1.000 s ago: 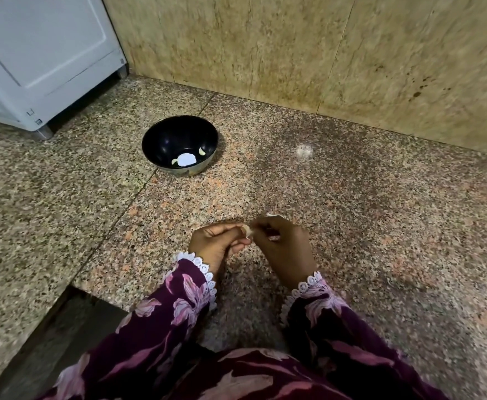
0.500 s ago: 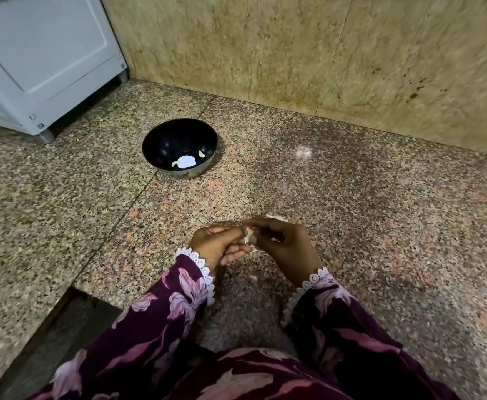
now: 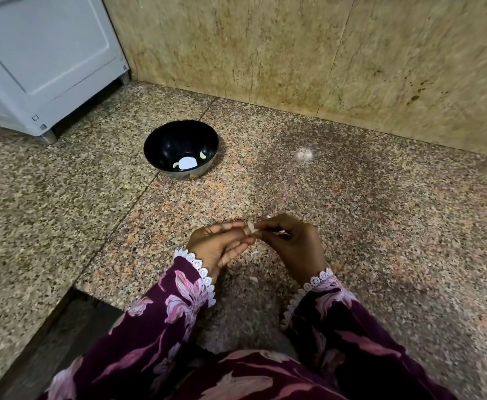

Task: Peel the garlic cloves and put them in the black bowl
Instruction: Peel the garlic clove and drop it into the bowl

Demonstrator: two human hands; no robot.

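Two hands meet well short of the black bowl (image 3: 180, 148), pinching one garlic clove (image 3: 251, 228) between them. The left hand (image 3: 216, 245) holds it in its fingertips; the right hand (image 3: 290, 241) has lifted slightly since a moment ago, seemingly tugging skin. Peeling continues; two peeled cloves (image 3: 203, 154) already lie in that bowl.

No writing, label, brand, number or sign can be read anywhere in this view.
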